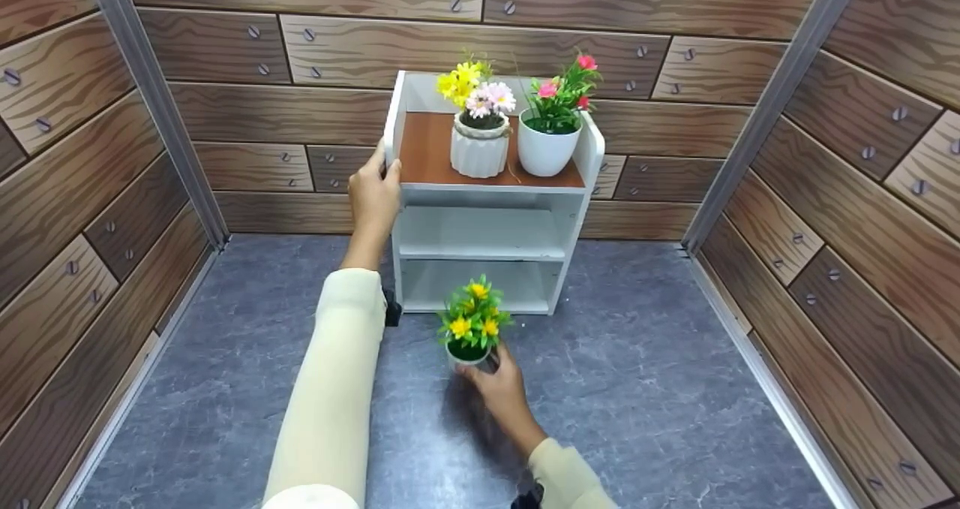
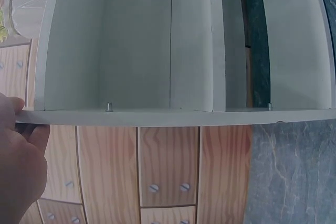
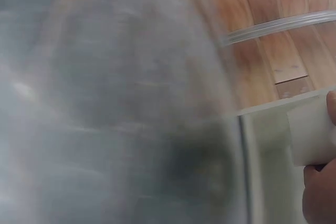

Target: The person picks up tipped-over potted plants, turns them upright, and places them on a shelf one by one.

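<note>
My left hand [image 1: 377, 197] grips the left side panel of a small white shelf unit [image 1: 480, 231] near its top; the left wrist view shows thumb and fingers on either side of the panel's edge [image 2: 157, 118]. With my right hand [image 1: 496, 381] I hold a small white pot [image 1: 466, 355] of yellow flowers [image 1: 475, 317] in front of the unit's bottom shelf. On the brown top stand a ribbed white pot [image 1: 480, 151] with yellow and pink flowers and a smooth white pot [image 1: 548, 149] with red-pink flowers. The right wrist view is blurred, with the held pot [image 3: 310, 135] at its right edge.
Wood-patterned walls [image 1: 300, 107] with printed screws enclose the space on the back and both sides. The floor [image 1: 637, 389] is grey and marbled. Metal strips [image 1: 765, 111] run along the corners. Two lower white shelves [image 1: 480, 231] lie below the brown top.
</note>
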Motion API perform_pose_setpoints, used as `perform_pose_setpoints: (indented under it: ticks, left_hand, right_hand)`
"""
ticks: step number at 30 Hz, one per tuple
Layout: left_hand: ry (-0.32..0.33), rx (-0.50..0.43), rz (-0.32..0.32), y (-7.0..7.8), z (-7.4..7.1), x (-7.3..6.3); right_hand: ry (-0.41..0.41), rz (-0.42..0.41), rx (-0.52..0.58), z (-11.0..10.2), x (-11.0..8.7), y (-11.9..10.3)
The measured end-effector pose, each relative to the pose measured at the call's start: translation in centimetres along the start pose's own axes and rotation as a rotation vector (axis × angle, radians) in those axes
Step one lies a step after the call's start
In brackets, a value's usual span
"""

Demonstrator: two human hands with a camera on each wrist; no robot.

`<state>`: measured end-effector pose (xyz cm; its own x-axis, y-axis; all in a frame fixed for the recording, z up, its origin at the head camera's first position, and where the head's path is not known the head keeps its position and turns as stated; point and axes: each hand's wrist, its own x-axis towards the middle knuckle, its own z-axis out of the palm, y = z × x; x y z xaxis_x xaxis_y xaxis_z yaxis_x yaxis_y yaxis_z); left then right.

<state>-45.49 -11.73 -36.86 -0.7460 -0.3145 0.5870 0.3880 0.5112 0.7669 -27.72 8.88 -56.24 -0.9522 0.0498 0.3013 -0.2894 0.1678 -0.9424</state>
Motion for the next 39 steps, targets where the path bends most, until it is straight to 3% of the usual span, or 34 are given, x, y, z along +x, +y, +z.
perform_pose_setpoints:
  ticks: [5, 10, 22, 32, 39]
  left_hand:
    - [-0.005, 0.005, -0.001, 0.1, -0.1, 0.0]
    - [-0.008, 0.017, -0.01, 0.0, -0.2, 0.1]
    - [-0.001, 0.014, -0.006, 0.0, -0.1, 0.0]
    - [-0.019, -0.013, -0.006, -0.1, -0.2, 0.0]
    - [-0.008, -0.009, -0.011, -0.2, -0.1, 0.1]
  right_hand:
    - [0.043, -0.097, 0.011, -0.3, 3.2, -1.2]
    - [0.021, -0.171, 0.022, -0.7, 6.1, -3.6]
    - [-0.039, -0.257, -0.088, -0.3, 10.7, -9.7]
    - [-0.052, -0.331, -0.097, 1.3, 14.7, -13.2]
    - [-0.026, -0.312, -0.119, 2.5, 17.4, -15.3]
